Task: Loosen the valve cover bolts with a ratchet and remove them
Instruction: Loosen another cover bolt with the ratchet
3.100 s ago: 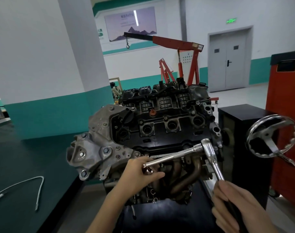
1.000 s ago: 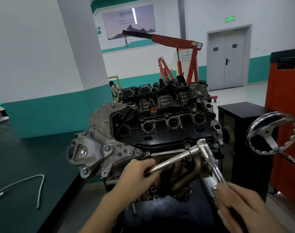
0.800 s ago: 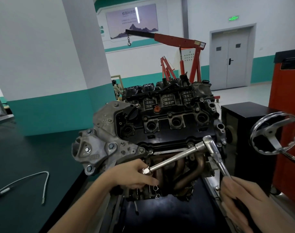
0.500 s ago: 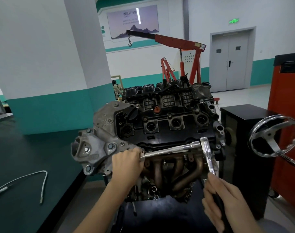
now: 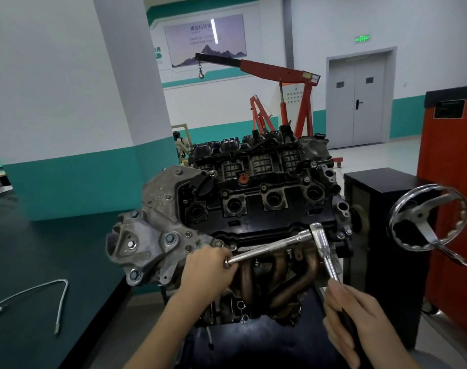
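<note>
Dark bench top (image 5: pixel 27 262) fills the frame's eight o'clock, with a bent cable (image 5: pixel 59 296) lying on it.

Nearest, at five o'clock, the right hand (image 5: pixel 360 323) is wrapped round the dark grip of the ratchet (image 5: pixel 325 254), whose shaft rises toward twelve to its head. From that head a bar (image 5: pixel 267 247) runs out toward nine. The left hand (image 5: pixel 205 272), at six o'clock, has its fingers curled round the bar's far tip, pinching it at the near left corner of the engine.

Just beyond the bar sits the black valve cover (image 5: pixel 256 217), above the brown manifold (image 5: pixel 280 278). One bolt (image 5: pixel 232 246) shows at the cover's near edge, right beside the bar's tip. The fingers hide whether the tip is seated on it.

Judging by this, the step in hand is lining the tool up on that corner bolt, with no loosening stroke begun. Next, the left hand should press the tip square onto the bolt head and steady it while the right swings the grip. A skewed seat could slip off.

At three o'clock stands a handwheel (image 5: pixel 429 217), with a red cabinet (image 5: pixel 450 182) behind it. Farthest, at twelve, a red hoist (image 5: pixel 280 73) stands before the wall, and a grey door (image 5: pixel 357 102) is at one.
</note>
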The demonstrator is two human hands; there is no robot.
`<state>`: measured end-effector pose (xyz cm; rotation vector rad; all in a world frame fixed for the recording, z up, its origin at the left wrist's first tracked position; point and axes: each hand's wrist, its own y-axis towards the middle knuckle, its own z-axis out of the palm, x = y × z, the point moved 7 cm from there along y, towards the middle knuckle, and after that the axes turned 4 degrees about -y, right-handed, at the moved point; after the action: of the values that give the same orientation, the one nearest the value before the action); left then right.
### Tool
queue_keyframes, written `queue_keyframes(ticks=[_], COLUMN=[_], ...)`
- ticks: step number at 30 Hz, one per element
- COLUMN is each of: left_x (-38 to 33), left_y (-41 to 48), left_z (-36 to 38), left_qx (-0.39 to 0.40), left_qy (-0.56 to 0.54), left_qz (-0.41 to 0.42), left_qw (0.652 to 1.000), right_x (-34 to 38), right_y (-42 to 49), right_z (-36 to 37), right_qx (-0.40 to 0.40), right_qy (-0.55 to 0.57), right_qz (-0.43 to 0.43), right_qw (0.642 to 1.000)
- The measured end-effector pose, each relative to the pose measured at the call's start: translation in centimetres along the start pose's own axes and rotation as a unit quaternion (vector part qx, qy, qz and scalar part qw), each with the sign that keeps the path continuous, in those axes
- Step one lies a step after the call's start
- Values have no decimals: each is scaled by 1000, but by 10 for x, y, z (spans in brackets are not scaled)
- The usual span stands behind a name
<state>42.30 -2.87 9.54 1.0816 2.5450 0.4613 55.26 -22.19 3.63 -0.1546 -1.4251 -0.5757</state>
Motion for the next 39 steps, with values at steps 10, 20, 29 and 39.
queue_keyframes(ticks=[10, 20, 29, 39], left_x=[-60, -99, -88, -78], left_y=[39, 118, 122, 118], left_z=[-42, -17, 0, 3], left_qx=[-168, -116, -131, -177], left_qy=[-197, -286, -357, -373], left_qz=[166, 163, 97, 90], left_qw=[952, 937, 919, 906], right_x=[74, 115, 103, 99], right_y=[-11, 29, 45, 45], right_z=[-18, -44, -51, -39], right_qx=[-94, -178, -159, -134], right_qy=[-158, -368, -368, -376], right_qz=[-141, -222, -215, -241], right_qw=[973, 885, 890, 885])
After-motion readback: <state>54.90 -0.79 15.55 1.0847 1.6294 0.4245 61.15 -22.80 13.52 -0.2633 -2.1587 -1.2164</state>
